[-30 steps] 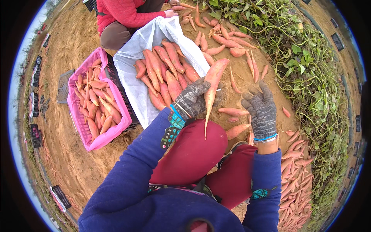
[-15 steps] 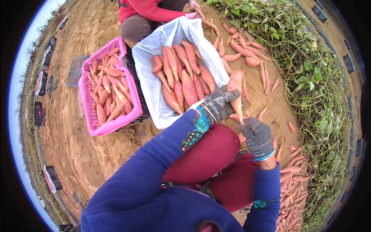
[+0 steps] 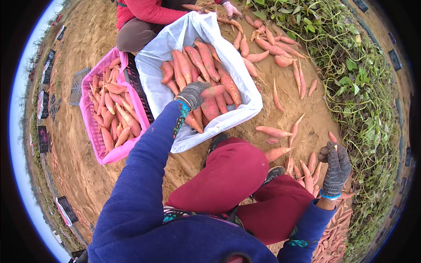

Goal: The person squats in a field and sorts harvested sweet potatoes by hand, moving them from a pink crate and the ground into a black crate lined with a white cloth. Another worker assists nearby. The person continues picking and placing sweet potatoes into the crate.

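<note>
My left hand [image 3: 193, 95], in a grey knit glove, grips a sweet potato [image 3: 212, 91] above the crate lined with white sheeting [image 3: 153, 65]. Large reddish sweet potatoes [image 3: 205, 59] fill that crate beneath it. Off to the right, my gloved right hand [image 3: 337, 171] is raised over the ground with its fingers drawn together. A small pale bit [image 3: 336, 147] shows at its fingertips, too small to name. Below and beside this hand lie loose sweet potatoes [image 3: 309, 173] on the soil.
A pink-lined crate [image 3: 90, 127] of smaller sweet potatoes stands left of the white one. Another person [image 3: 151, 17] crouches at the far side, a gloved hand [image 3: 231, 9] near scattered roots. Green vines [image 3: 355, 83] border the right. A larger pile [image 3: 333, 232] lies near right.
My left hand has carried the sweet potato left, from beside the white-lined crate to over its contents. My right hand has parted from the root's tip and moved right.
</note>
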A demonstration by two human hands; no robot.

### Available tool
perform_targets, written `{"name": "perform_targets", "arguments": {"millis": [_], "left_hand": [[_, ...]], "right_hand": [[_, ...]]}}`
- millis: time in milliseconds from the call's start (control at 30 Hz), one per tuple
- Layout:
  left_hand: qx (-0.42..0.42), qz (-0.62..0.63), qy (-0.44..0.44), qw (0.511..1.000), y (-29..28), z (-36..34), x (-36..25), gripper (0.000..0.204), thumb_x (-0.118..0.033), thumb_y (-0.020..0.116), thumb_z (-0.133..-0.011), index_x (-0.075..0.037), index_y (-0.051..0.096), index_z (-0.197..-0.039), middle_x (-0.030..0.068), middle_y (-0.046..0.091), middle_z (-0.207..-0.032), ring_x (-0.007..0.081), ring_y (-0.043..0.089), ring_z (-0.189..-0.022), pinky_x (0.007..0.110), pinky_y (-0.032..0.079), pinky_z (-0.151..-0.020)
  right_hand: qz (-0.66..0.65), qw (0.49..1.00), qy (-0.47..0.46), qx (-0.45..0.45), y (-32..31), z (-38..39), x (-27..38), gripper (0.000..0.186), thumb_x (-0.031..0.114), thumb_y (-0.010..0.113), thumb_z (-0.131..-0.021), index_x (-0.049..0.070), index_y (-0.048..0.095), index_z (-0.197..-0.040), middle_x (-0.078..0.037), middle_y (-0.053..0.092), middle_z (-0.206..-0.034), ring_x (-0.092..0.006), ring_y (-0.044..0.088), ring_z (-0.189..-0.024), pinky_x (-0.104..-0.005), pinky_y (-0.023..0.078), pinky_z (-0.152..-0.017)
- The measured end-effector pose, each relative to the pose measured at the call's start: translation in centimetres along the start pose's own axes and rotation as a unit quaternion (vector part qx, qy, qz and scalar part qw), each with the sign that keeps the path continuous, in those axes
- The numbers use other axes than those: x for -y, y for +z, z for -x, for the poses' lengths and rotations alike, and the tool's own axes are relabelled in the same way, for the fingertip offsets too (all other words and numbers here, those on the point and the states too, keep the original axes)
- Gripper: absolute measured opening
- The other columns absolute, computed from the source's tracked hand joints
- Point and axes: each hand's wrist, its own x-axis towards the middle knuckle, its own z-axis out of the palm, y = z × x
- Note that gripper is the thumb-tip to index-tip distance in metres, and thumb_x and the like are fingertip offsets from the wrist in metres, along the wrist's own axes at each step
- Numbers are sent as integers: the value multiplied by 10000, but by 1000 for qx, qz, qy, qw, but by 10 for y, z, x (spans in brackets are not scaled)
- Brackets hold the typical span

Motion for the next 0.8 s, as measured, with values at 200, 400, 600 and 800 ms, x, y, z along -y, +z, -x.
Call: {"name": "perform_targets", "arguments": {"millis": [200,400,600,800], "left_hand": [[116,-273,183,937,19,-52,-11,522,-48,700,-631,-234,658,-1117,92,517,-1302,335,387,-1297,495,305,-1063],[-143,-167,128,967,94,-75,17,288,8,551,-748,-36,617,-1025,205,585,-1074,372,553,-1021,454,437,-905],[-50,-56,104,992,132,-74,48,385,-52,620,-768,-7,577,-1148,193,592,-1109,331,566,-1018,385,465,-894],[-125,322,-85,935,52,-52,0,347,-37,594,-882,36,545,-1217,112,610,-1127,170,581,-1019,269,467,-887]], "right_hand": [[-39,994,50,-85,-30,-1,-15,220,124,524,-944,-30,616,-1072,-96,659,-897,-175,651,-738,-296,536,-698],[14,980,93,-176,-93,26,-105,223,119,537,-945,-26,611,-1097,-85,665,-912,-160,643,-788,-293,534,-726],[144,900,298,-283,-148,98,-227,360,107,559,-877,-4,558,-1219,-187,603,-1168,-294,575,-1091,-350,450,-926],[357,868,290,-186,-132,107,-301,400,213,601,-814,-2,593,-1152,-230,620,-1103,-341,592,-1060,-381,454,-916]]}}
